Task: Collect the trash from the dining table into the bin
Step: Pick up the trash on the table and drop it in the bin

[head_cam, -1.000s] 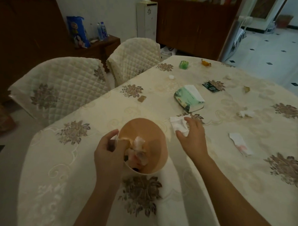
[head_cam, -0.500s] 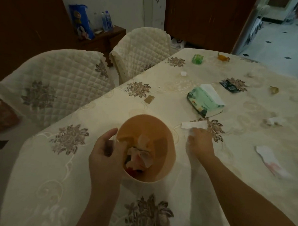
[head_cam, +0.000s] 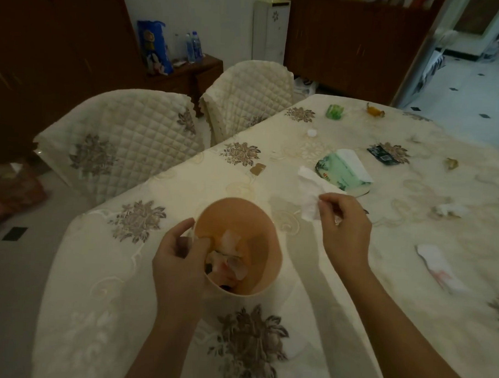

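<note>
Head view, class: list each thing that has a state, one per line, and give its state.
Bin: upright, partly filled with trash.
White tissue: pinched, lifted off table.
Left hand: gripping bin rim.
Right hand: shut on tissue.
Tissue pack: lying on table.

Dim room, doorway daylight, blurred edges.

**Trash and bin on the table**

Your orange bin [head_cam: 264, 246] stood upright on the dining table [head_cam: 110, 282], already holding crumpled scraps. You held a white tissue [head_cam: 311, 195] lifted just right of it; another stained tissue [head_cam: 439, 268] lay farther right.
</note>
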{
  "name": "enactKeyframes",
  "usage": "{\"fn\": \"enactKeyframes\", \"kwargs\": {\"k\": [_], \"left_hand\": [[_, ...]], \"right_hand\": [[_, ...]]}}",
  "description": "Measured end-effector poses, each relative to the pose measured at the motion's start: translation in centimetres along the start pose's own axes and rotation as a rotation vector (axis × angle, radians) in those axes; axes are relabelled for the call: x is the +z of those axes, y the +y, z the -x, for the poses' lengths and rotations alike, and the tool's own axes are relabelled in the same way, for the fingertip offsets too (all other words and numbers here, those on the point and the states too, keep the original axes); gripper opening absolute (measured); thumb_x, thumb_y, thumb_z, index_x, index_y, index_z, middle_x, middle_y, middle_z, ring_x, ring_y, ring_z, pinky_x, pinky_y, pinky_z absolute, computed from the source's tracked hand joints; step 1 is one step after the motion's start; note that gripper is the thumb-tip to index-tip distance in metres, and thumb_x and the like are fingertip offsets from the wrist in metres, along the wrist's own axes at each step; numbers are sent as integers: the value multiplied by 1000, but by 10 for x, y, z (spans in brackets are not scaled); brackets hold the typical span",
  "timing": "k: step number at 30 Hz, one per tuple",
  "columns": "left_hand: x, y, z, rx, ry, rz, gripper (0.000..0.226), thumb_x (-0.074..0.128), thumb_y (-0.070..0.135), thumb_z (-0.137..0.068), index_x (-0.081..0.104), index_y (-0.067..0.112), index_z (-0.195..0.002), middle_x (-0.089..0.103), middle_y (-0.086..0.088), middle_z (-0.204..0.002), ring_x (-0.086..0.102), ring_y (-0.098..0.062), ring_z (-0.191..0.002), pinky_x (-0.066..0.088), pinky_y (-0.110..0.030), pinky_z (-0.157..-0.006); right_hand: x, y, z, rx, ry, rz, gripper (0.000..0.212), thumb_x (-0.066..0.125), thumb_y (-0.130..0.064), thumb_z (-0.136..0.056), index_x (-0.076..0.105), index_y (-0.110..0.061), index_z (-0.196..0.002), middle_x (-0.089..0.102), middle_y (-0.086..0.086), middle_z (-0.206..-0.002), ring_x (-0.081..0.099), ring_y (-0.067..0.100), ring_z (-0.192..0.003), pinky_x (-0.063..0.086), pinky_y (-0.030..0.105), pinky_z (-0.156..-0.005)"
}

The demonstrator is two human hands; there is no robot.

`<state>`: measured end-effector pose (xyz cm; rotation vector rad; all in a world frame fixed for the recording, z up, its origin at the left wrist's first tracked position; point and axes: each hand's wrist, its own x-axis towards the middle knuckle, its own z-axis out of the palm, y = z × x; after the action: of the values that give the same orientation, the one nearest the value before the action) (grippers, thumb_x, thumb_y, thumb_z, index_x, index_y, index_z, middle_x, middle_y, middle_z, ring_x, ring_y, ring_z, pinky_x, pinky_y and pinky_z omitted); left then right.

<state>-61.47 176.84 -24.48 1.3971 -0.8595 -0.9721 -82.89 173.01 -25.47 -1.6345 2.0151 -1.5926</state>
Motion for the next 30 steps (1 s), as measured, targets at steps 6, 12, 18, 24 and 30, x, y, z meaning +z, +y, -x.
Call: {"fn": "enactKeyframes", "kwargs": {"k": [6, 12, 18, 24, 30], "left_hand": [[-45, 16, 46, 6, 51, 15, 29, 65, 18, -82, 62, 21, -111, 56, -6, -75, 56, -20, -70, 47, -31, -62], [-106, 22, 90, 4, 143, 20, 26, 59, 5, -83, 63, 18, -105, 55, -4, -71, 55, -11, -62, 49, -22, -58], [-184, 23, 98, -15, 236, 85, 31, 64, 6, -79, 64, 19, -108, 55, -6, -75, 53, -17, -68, 47, -27, -66], [-290, 22, 51, -9, 358, 57, 35, 68, 15, -71, 66, 26, -105, 65, -6, -92, 62, -25, -86, 53, -43, -75], [-411, 49, -15, 20, 422, -4, 37, 64, 12, -76, 61, 26, -110, 64, -3, -98, 60, -29, -96, 50, -50, -87]], "right_hand": [[-34, -96, 63, -357, -358, -113, 18, 50, -21, -83, 65, -12, -86, 62, -3, -83, 53, 5, -78, 42, 12, -71], [-15, -138, 135, -541, -932, 85, 27, 51, -20, -87, 58, -14, -112, 58, 7, -122, 48, 20, -112, 35, 20, -91], [9, -194, 178, -597, -838, 22, 26, 53, -22, -85, 61, -15, -109, 61, 7, -116, 50, 24, -109, 41, 32, -93], [73, -252, 185, -619, -532, 20, 36, 62, -28, -76, 60, -17, -110, 65, 5, -110, 47, 11, -106, 35, 20, -91], [155, -310, 208, -590, -483, 147, 55, 72, -33, -73, 52, -16, -121, 59, 8, -123, 51, 22, -114, 39, 37, -98]]}}
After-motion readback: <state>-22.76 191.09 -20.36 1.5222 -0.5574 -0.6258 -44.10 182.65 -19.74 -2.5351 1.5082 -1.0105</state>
